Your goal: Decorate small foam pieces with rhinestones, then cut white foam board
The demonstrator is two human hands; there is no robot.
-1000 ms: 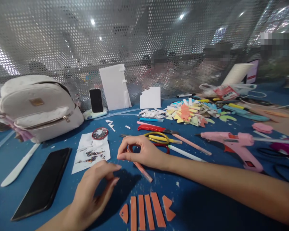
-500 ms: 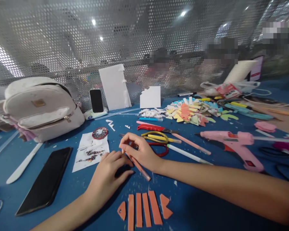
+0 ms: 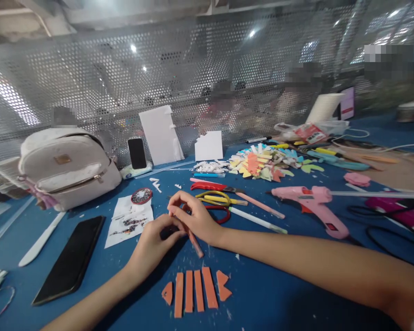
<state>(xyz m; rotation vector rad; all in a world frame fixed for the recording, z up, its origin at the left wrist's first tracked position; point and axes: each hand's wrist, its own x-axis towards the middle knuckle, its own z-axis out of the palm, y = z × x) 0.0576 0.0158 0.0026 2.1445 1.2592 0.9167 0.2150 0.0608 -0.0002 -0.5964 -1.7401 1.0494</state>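
Observation:
My right hand [image 3: 196, 218] is closed in a pinch, with its fingertips next to my left fingers. Whatever it pinches, if anything, is hidden. My left hand [image 3: 160, 234] is curled, thumb and fingertips drawn together against the right hand; its grip is also hidden. From under the hands sticks out an orange-pink pen [image 3: 196, 246]; I cannot tell if it is held or lies on the table. Nearer to me, orange foam pieces [image 3: 189, 292] lie in a fish-like row: a head with a hole, several strips and a notched tail. Scissors [image 3: 219, 214] with red and yellow handles lie beyond my right hand.
A pink glue gun [image 3: 308, 202] lies to the right. Behind are pens, a red-handled cutter [image 3: 209, 186] and a heap of foam scraps [image 3: 262, 161]. To the left are a black phone [image 3: 71, 259], a white plastic knife [image 3: 43, 239], a paper sheet [image 3: 113, 232] and a backpack [image 3: 69, 170].
My left hand has closed in toward the right hand, its thumb and fingers now more curled together. The view has tilted up and shifted slightly; the foam pieces keep their row.

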